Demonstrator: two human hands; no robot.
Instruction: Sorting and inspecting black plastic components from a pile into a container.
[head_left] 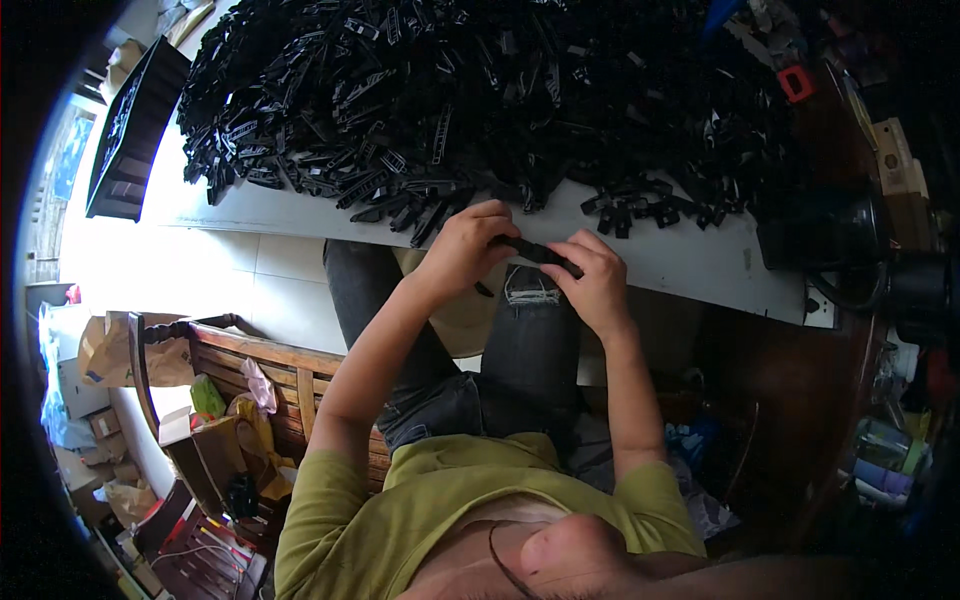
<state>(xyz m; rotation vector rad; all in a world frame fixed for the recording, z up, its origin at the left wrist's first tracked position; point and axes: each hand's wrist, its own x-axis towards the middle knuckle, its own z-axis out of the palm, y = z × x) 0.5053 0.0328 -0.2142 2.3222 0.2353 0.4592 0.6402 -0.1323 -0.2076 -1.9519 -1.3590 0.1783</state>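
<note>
Between my two hands, just off the table's front edge and above my lap, is a slim black plastic part [538,252]. My left hand [470,243] is closed on its left end, fingers curled over it. At the other end, my right hand [592,276] pinches it between thumb and fingers. A small dark piece shows below my left hand, too small to name. Beyond my hands, a large heap of black plastic parts [440,110] covers most of the table, with loose ones spilling toward the front edge.
The white table [680,255] has its front edge close before my knees. A black crate [135,135] stands at its left end, and a black container [820,230] at its right. A red piece [795,84] lies at the far right. To my left is a wooden bench [270,350] with bags.
</note>
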